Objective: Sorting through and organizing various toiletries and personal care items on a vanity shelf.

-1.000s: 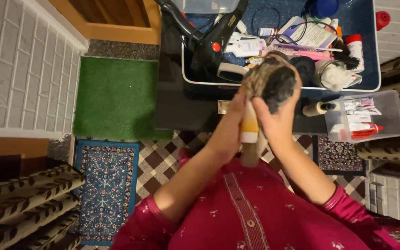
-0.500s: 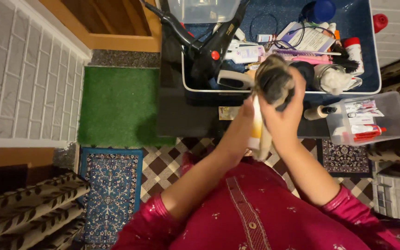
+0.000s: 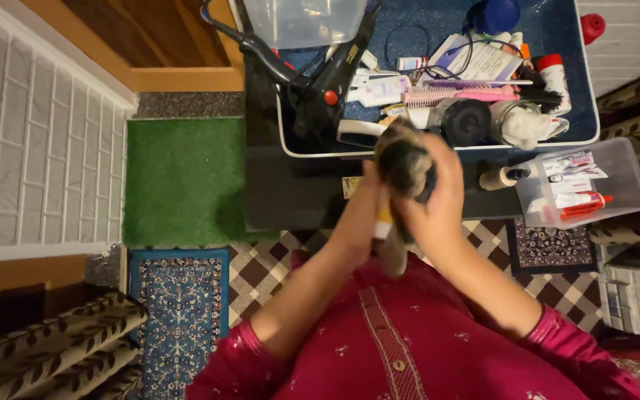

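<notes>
Looking down from my head, the biggest thing is the black table (image 3: 290,185), and I place everything else by it. On its far half sits a blue tray (image 3: 585,111) with a white rim, crowded with toiletries: a black hair dryer (image 3: 327,81), a pink comb (image 3: 461,95), a round black lid (image 3: 466,122) and a red-capped white bottle (image 3: 555,72). Left of the table a green mat (image 3: 179,178) lies on the floor, with a blue patterned rug (image 3: 179,311) nearer to me. At the table's right end stands a clear plastic box (image 3: 616,178) holding small tubes. Over the table's near edge, my two hands meet around a mottled brown and black cloth (image 3: 403,159). My right hand (image 3: 438,207) is wrapped closed around the cloth. My left hand (image 3: 361,215) is curled closed on a yellow and white tube (image 3: 384,218), pressed against the cloth's left side.
</notes>
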